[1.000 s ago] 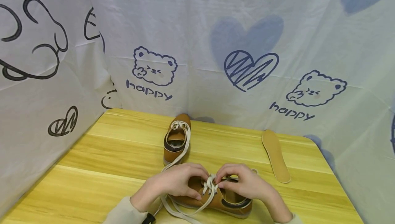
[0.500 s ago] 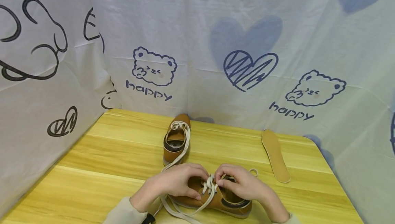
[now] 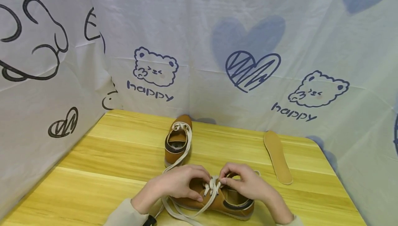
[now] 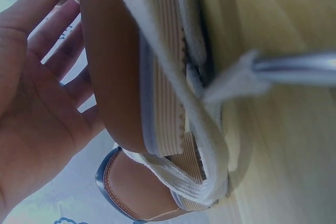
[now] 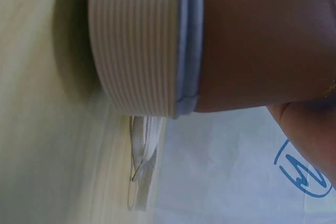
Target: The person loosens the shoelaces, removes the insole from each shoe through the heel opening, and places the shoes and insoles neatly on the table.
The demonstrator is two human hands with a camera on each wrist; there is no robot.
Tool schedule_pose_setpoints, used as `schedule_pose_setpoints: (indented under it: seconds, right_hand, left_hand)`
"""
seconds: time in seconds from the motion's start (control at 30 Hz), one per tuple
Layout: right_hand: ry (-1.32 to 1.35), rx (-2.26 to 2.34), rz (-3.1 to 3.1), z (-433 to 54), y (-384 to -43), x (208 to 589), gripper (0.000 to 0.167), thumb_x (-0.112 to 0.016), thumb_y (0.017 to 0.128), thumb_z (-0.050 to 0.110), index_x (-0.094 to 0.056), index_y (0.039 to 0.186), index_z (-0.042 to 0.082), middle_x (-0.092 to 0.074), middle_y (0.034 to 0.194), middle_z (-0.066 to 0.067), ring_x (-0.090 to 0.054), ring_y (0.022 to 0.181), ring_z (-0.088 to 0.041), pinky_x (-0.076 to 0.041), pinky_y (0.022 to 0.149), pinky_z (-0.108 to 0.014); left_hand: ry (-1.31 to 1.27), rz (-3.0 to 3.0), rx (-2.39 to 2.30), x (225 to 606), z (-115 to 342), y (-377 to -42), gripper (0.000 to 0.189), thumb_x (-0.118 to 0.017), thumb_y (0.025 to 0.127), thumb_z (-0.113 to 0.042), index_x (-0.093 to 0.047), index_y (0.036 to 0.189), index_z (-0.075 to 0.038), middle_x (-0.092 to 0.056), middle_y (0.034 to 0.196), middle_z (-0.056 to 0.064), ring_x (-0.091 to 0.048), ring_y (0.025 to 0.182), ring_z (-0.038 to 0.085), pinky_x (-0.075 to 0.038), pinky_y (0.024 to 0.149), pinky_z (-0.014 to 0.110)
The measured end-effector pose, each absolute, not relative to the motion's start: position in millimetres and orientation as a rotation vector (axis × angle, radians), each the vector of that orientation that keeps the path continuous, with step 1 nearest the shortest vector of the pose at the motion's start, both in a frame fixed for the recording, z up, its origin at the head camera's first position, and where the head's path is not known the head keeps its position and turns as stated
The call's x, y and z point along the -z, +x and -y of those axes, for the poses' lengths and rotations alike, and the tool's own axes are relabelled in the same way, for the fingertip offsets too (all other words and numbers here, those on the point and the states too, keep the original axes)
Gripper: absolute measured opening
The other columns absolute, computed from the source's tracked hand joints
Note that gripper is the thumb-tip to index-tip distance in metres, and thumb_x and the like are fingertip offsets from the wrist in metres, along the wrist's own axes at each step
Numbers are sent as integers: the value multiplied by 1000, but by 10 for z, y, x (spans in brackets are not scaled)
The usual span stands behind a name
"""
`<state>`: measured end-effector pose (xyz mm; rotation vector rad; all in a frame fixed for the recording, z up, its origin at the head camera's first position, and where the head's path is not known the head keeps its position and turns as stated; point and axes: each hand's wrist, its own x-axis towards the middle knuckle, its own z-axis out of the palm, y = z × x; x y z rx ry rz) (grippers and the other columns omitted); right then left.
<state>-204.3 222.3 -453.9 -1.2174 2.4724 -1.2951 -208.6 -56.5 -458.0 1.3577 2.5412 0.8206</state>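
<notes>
A brown lace-up shoe (image 3: 217, 206) lies at the table's near side, toe to the left and collar to the right. My left hand (image 3: 178, 181) holds its toe part, thumb on the near side and fingers over the far side. At the eyelets, my right hand (image 3: 248, 184) pinches a cream shoelace (image 3: 213, 188) between thumb and index finger. In the left wrist view the shoe's side (image 4: 113, 72) fills the middle, with loose lace (image 4: 207, 140) and a blurred metal tip (image 4: 296, 68). The heel (image 5: 252, 40) covers most of the right hand in the right wrist view.
Another brown shoe (image 3: 172, 158) stands behind, toe away, its long lace trailing towards the near shoe. A tan insole (image 3: 278, 158) lies at the right of the wooden table (image 3: 102, 150). Printed white cloth (image 3: 199, 29) hangs behind and to the left.
My right hand has shifted slightly right and up, drawing lace at the eyelets. The left hand and both shoes have stayed in place.
</notes>
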Motion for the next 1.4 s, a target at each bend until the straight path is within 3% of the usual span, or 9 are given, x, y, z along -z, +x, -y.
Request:
schedule_pose_setpoints:
  seconds: [0.2,0.47,0.67,0.87,1.03,1.4]
  right_hand:
    - [-1319,1282,-2429,-2227,-2034,4514,8,-72,100,20,-73,108,19,-72,107,4,-68,97,-11,-59,86,-35]
    - [-1389,1207,-2437,-2216,-2031,4518,4,-68,102,20,-69,105,21,-71,107,5,-66,101,-10,-57,90,-36]
    - [-1275,1209,-2427,-2213,-2045,4537,3,-63,104,19,-66,105,20,-69,105,6,-65,99,-9,-57,88,-33]
    - [-1067,1258,-2445,-2214,-2040,4549,10,-59,107,23,-66,105,16,-69,108,2,-65,105,-15,-54,95,-34]
    - [-932,1296,-2406,-2219,-2052,4570,11,-59,107,22,-65,104,12,-67,104,0,-64,100,-17,-52,89,-29]
    - [-1103,1244,-2504,-2226,-2047,4553,8,-67,103,27,-69,109,22,-69,108,8,-66,103,-12,-56,92,-35]
  left_hand:
    - [1359,-2530,-838,4580,570,-2083,41,-87,86,-33,-71,123,-26,-64,130,-15,-59,122,4,-48,106,27]
    - [1390,-2530,-841,4588,578,-2088,41,-87,86,-33,-72,123,-25,-64,130,-14,-59,121,3,-48,105,26]
    - [1379,-2524,-846,4600,584,-2091,41,-87,86,-32,-71,124,-25,-64,129,-15,-59,120,2,-48,105,26]
    - [1352,-2530,-835,4590,570,-2086,41,-87,86,-33,-71,123,-26,-64,129,-15,-58,121,3,-47,106,26]
    - [1354,-2538,-828,4584,564,-2087,41,-88,85,-32,-71,123,-25,-64,129,-15,-58,121,4,-47,106,26]
    - [1359,-2518,-849,4585,566,-2087,41,-88,86,-31,-71,123,-25,-64,128,-15,-59,120,3,-48,106,26]
